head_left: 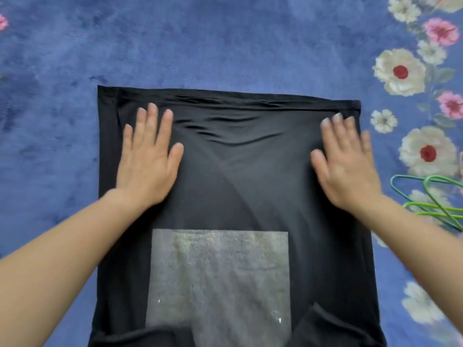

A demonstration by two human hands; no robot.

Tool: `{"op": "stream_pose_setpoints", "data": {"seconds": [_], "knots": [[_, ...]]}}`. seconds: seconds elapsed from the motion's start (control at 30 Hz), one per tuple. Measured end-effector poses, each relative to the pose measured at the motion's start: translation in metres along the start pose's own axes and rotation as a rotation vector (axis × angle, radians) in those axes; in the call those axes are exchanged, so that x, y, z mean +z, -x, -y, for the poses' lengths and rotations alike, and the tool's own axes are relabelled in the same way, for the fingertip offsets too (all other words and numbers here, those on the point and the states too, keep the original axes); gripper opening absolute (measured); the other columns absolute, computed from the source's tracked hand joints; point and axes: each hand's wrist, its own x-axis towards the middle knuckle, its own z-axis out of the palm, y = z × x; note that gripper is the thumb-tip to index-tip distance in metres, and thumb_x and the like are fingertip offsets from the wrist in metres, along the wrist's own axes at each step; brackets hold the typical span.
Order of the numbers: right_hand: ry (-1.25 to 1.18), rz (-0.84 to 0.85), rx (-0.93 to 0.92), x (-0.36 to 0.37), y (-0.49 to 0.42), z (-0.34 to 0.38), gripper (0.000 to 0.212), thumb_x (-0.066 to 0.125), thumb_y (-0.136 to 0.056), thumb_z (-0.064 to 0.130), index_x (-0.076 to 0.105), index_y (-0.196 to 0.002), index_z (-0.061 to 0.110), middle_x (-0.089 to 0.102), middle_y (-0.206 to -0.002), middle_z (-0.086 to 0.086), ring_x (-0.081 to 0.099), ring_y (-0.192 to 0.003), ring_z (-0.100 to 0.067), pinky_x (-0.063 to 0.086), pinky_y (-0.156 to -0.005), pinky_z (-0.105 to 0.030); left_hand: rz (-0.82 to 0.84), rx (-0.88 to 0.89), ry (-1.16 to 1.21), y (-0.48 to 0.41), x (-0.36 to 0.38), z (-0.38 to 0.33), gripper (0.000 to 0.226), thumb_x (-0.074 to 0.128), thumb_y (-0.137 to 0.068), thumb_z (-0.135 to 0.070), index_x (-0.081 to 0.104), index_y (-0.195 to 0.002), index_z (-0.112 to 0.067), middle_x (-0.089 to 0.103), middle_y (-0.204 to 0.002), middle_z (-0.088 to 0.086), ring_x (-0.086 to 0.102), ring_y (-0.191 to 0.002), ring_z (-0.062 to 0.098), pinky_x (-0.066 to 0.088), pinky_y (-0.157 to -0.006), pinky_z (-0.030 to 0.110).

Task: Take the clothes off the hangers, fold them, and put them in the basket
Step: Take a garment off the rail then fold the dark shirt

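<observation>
Fingers [153, 121] lay straight, slightly spread: left hand [147, 159] and right hand [348, 164] pressed flat on the black shirt [238, 196], level, just short of its far hem. Its length ran toward the person; green hangers [436, 204] lay beside its right edge.

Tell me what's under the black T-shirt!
The black T-shirt lies spread on a blue flowered blanket, which shows around it. The left hand and right hand press flat on top. Anything else beneath the shirt is hidden.
</observation>
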Motion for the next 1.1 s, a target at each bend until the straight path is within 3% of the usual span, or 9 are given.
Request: {"op": "stream_pose_setpoints", "data": {"seconds": [0.07,0.17,0.4,0.57,0.73,0.83,0.97,1.03,1.1], "knots": [[-0.014,0.027,-0.153,0.008,0.049,0.025,0.063,0.029,-0.097,0.039,0.032,-0.151,0.008,0.026,-0.159,-0.014,0.021,-0.147,-0.034,0.012,-0.118,-0.049,0.031,0.108,0.036,0.046,0.003,-0.011,0.063,0.022,-0.099,-0.044,0.010,-0.156,-0.019,0.002,-0.164,0.007,-0.002,-0.151,0.025,-0.002,-0.119,0.044],[-0.011,0.085,-0.220,0.018,0.113,0.042,0.059,0.031,-0.098,0.037,0.036,-0.150,0.010,0.030,-0.157,-0.013,0.023,-0.146,-0.031,0.011,-0.118,-0.045,0.120,0.039,0.090,0.113,0.010,-0.013,0.063,0.016,-0.098,-0.046,0.007,-0.156,-0.023,-0.003,-0.164,0.003,-0.011,-0.149,0.015,-0.007,-0.119,0.038],[-0.162,0.236,0.040,0.001,0.257,0.055,0.064,0.027,-0.094,0.046,0.034,-0.151,0.017,0.024,-0.160,-0.007,0.014,-0.149,-0.024,0.005,-0.120,-0.039,0.221,-0.149,0.134,0.282,0.007,-0.026,0.061,0.017,-0.099,-0.042,0.004,-0.155,-0.021,-0.003,-0.163,0.007,-0.010,-0.150,0.019,-0.002,-0.120,0.044],[-0.168,0.350,0.273,-0.009,0.334,0.054,0.065,0.047,-0.096,0.043,0.026,-0.153,0.019,0.015,-0.163,-0.004,0.006,-0.150,-0.021,0.008,-0.119,-0.043,0.294,-0.252,0.099,0.371,0.011,-0.031,0.063,0.036,-0.102,-0.036,0.009,-0.156,-0.014,0.000,-0.163,0.011,-0.001,-0.151,0.027,0.006,-0.120,0.049],[-0.110,0.430,-0.053,-0.002,0.407,0.060,0.077,0.055,-0.079,0.039,0.038,-0.148,0.010,0.029,-0.158,-0.006,0.022,-0.145,-0.023,0.018,-0.114,-0.040,0.446,0.207,0.032,0.438,0.013,-0.027,0.082,0.045,-0.084,-0.048,0.021,-0.154,-0.011,0.011,-0.162,0.014,0.014,-0.148,0.031,0.006,-0.119,0.041],[-0.020,0.574,-0.251,0.009,0.434,0.056,0.101,0.071,-0.060,0.032,0.033,-0.150,0.006,0.022,-0.159,-0.007,0.021,-0.147,-0.024,0.017,-0.115,-0.042,0.540,0.339,-0.069,0.459,0.021,-0.011,0.104,0.064,-0.063,-0.034,0.020,-0.153,-0.007,0.015,-0.160,0.019,0.020,-0.146,0.035,0.017,-0.115,0.047],[0.058,0.566,-0.274,0.022,0.434,0.052,0.121,0.087,-0.047,0.032,0.030,-0.150,0.004,0.031,-0.157,-0.012,0.023,-0.145,-0.026,0.013,-0.115,-0.043,0.475,0.407,-0.173,0.454,0.029,0.006,0.081,0.034,-0.074,-0.008,0.018,-0.153,-0.007,0.020,-0.159,0.020,0.014,-0.147,0.033,0.020,-0.114,0.050],[0.044,0.520,-0.284,0.028,0.429,0.051,0.114,0.083,-0.052,0.027,0.028,-0.149,0.006,0.036,-0.154,-0.011,0.027,-0.143,-0.026,0.016,-0.114,-0.043,0.452,0.436,-0.167,0.447,0.029,0.010,0.075,0.027,-0.077,-0.008,0.023,-0.152,-0.008,0.023,-0.158,0.018,0.016,-0.147,0.031,0.014,-0.117,0.047],[0.009,0.455,-0.289,0.029,0.427,0.050,0.086,0.063,-0.067,0.022,0.034,-0.147,0.008,0.042,-0.151,-0.009,0.037,-0.139,-0.025,0.023,-0.111,-0.041,0.485,0.458,-0.135,0.444,0.023,0.012,0.074,0.030,-0.076,-0.010,0.029,-0.150,-0.010,0.026,-0.158,0.014,0.022,-0.146,0.030,0.011,-0.118,0.043]]}}
